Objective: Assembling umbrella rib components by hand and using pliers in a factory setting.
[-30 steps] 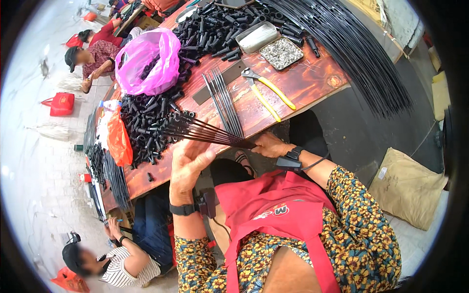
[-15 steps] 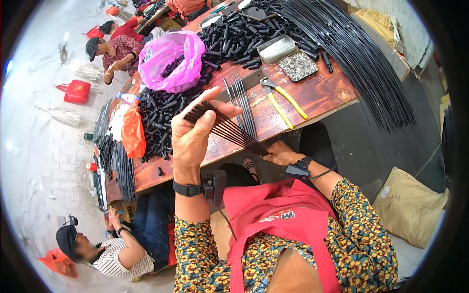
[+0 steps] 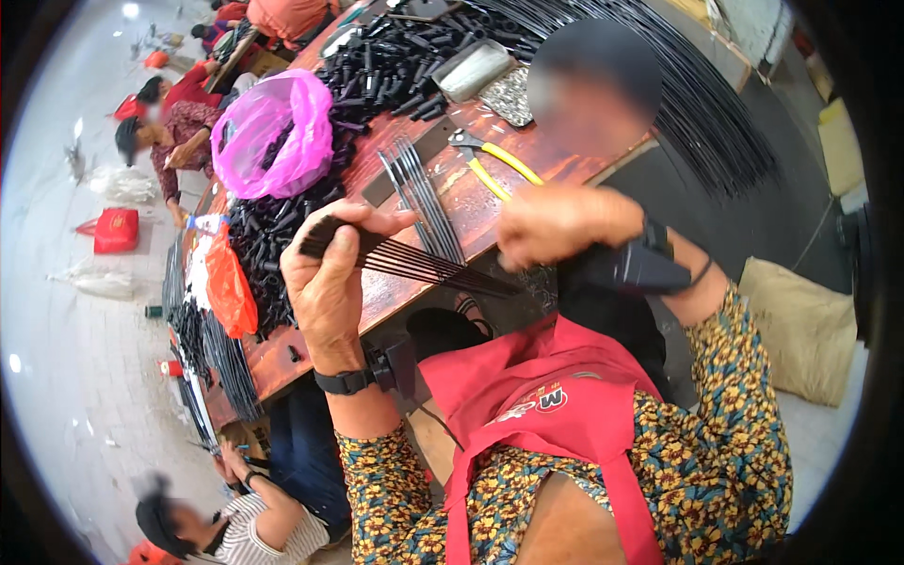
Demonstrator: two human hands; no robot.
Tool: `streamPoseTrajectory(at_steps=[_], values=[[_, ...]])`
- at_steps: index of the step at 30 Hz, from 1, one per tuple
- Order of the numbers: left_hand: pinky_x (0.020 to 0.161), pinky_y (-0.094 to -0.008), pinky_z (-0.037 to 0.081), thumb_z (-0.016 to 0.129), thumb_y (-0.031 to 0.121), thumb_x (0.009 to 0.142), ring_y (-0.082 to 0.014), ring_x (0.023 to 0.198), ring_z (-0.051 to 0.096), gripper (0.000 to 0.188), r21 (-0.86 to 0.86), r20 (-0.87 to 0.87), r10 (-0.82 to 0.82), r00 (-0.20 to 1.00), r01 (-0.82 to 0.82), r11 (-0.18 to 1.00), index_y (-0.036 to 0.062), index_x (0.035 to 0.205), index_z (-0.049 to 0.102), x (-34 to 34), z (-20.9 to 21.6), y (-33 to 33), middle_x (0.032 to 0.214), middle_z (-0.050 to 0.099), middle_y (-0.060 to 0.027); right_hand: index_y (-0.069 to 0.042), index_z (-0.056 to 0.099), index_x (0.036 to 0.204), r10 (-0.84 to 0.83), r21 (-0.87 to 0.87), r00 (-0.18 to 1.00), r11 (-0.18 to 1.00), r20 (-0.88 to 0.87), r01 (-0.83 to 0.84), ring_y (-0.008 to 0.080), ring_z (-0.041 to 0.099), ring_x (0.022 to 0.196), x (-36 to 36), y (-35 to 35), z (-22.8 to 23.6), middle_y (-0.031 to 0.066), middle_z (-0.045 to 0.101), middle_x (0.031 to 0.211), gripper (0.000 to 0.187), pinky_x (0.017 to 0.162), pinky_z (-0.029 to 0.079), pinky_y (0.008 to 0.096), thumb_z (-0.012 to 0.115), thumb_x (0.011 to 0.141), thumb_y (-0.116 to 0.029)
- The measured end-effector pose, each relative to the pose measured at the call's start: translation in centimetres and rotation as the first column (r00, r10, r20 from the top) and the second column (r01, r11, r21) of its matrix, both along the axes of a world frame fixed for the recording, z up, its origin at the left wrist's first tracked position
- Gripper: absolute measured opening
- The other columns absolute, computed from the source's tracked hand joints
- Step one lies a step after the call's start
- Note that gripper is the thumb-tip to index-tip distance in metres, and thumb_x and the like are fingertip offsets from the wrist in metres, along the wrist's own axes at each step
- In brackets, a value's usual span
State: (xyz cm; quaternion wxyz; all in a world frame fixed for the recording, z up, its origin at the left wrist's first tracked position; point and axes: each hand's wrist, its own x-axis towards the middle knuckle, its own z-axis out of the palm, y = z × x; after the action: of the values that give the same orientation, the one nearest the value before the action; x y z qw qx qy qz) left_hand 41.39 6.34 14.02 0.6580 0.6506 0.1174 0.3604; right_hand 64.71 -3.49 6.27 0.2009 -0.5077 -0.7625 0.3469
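Note:
My left hand (image 3: 330,273) is closed round one end of a fanned bundle of thin black rods (image 3: 414,265), pinched between thumb and fingers. The free ends slant down to the right, past the table's near edge. My right hand (image 3: 565,224) is in the air to the right of those ends, apart from them. Motion smears its fingers, so whether they hold anything is unclear. Beyond the bundle, several grey metal rods (image 3: 419,202) lie side by side on the wooden table. Yellow-handled pliers (image 3: 508,162) lie just beyond my right hand.
A pink plastic bag (image 3: 273,132) stands among heaped black tubular parts (image 3: 395,61). Trays of small metal pieces (image 3: 508,94) sit farther back. Long black rods (image 3: 720,113) overhang the table's right end. A person in a striped shirt (image 3: 273,523) sits at left; a blurred patch covers part of the table.
My right hand has left the lower ends of the black rods and moved up and to the right. My left hand keeps its hold. The whole view has shifted somewhat.

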Motion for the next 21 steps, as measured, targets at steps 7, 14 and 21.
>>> streamPoseTrajectory(at_steps=[7,14,21], values=[[0.09,-0.0519,0.051,0.058,0.017,0.094,-0.0377,0.093,0.066,0.025,0.067,-0.053,-0.027,0.998,0.03,0.997,-0.0021,0.109,0.057,0.0,-0.2,-0.3,0.094,0.065,-0.0179,0.003,0.062,0.062,-0.352,0.337,0.926,0.863,-0.134,0.377,0.0353,0.059,0.054,-2.5,11.7,0.5,0.0224,0.057,0.057,0.02,0.053,0.046,0.0466,0.063,0.068,-0.015],[0.089,-0.0536,0.05,0.06,0.019,0.093,-0.0382,0.094,0.065,0.026,0.118,-0.089,-0.024,0.996,0.035,0.992,-0.0017,0.109,0.057,-0.4,0.0,-0.3,0.092,0.064,-0.0179,0.005,0.065,0.076,-0.43,0.397,0.902,0.831,0.018,0.389,0.0407,0.066,0.075,-5.6,15.2,-1.2,0.0267,0.065,0.077,0.017,0.062,0.051,0.0479,0.058,0.068,-0.008],[0.084,-0.0512,0.053,0.059,0.014,0.092,-0.039,0.087,0.067,0.023,0.109,-0.009,-0.011,1.0,0.012,0.994,-0.0061,0.102,0.061,-0.4,-0.2,0.1,0.088,0.065,-0.0205,0.009,0.059,0.061,-0.453,-0.048,0.862,0.89,-0.229,0.454,0.0266,0.061,0.054,-3.8,15.8,-0.1,0.0174,0.058,0.056,0.025,0.049,0.045,0.0396,0.069,0.06,-0.015]])
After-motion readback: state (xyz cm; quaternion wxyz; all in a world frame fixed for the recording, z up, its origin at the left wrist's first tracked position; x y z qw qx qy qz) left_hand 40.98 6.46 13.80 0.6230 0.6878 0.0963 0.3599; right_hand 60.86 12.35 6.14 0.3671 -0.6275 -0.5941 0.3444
